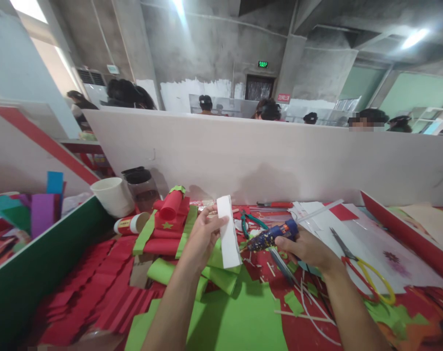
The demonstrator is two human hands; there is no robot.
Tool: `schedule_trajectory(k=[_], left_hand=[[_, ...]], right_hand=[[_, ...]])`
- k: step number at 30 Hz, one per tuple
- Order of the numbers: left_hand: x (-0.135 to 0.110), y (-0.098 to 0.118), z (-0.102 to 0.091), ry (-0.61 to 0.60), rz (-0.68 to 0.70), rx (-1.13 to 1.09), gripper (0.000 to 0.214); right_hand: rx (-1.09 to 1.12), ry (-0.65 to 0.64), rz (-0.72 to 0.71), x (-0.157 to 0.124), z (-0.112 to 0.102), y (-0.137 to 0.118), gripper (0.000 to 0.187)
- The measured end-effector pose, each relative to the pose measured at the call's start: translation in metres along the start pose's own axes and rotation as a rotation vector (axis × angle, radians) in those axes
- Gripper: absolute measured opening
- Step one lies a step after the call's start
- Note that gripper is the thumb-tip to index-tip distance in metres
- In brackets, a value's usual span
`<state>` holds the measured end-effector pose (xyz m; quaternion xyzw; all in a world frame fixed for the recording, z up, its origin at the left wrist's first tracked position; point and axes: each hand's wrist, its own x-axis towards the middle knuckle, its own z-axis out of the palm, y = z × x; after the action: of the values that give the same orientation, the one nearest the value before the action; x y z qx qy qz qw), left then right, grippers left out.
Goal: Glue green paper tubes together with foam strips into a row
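Note:
My left hand (210,226) pinches a white rectangular strip (229,239), card or foam, holding it upright. In my right hand (309,246) is a blue hot glue gun (274,235), its nozzle close to the strip's right edge. Whether the nozzle touches the strip I cannot tell. Below the hands lie rolled green pieces (221,278) and a large green sheet (239,317). Just left of my left hand stands a red and green paper model (170,214) with a star on its front.
Red folded strips (97,282) lie at left, beside a green divider (42,258). A white cup (111,195), a dark-lidded jar (141,185) and a small bottle (131,224) stand behind. Scissors (364,268) and teal pliers (252,222) lie among scraps. A white partition (225,146) rises behind.

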<state>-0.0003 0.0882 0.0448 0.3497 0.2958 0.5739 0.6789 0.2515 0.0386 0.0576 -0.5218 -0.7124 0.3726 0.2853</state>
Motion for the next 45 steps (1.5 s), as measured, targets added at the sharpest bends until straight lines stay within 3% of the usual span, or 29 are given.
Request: schedule_trajectory(k=[3,8,15,21,24,28,31,33,36,38,41,45], left_hand=[[0.001,0.000,0.000,-0.019,0.002,0.010,0.046],[0.001,-0.001,-0.001,0.023,0.003,-0.021,0.047],[0.000,0.001,0.001,0.049,-0.002,-0.043,0.050],[0.000,0.002,0.001,0.059,0.002,-0.054,0.050],[0.001,0.002,0.001,0.055,0.007,-0.050,0.050],[0.000,0.001,0.002,0.026,0.029,-0.025,0.047],[0.000,0.001,0.003,0.020,0.031,0.000,0.048],[0.000,0.001,0.004,0.026,0.036,-0.005,0.050],[0.000,0.002,0.005,0.044,0.056,-0.035,0.051],[0.000,0.002,0.005,0.066,0.067,-0.038,0.052],[0.000,0.005,0.005,0.091,0.090,-0.010,0.051],[0.001,0.010,0.002,0.116,0.129,0.057,0.051]], right_hand=[[-0.010,0.053,-0.006,0.001,0.001,-0.001,0.045],[-0.002,-0.055,0.000,-0.002,-0.001,-0.003,0.042],[0.008,-0.026,0.012,-0.003,-0.002,-0.005,0.047],[0.006,-0.102,0.026,-0.005,-0.005,-0.003,0.041],[0.105,-0.114,0.040,-0.008,-0.006,0.005,0.043],[0.289,0.022,0.020,-0.006,-0.005,0.011,0.052],[0.262,0.155,0.070,-0.002,-0.006,0.007,0.050],[0.155,0.049,0.071,-0.002,-0.009,0.004,0.047],[0.085,-0.289,0.011,-0.006,-0.015,0.003,0.042],[0.163,-0.355,-0.039,-0.011,-0.017,0.008,0.049],[0.272,-0.151,-0.045,-0.016,-0.019,0.019,0.055],[0.306,0.154,0.045,-0.013,-0.023,0.026,0.047]])
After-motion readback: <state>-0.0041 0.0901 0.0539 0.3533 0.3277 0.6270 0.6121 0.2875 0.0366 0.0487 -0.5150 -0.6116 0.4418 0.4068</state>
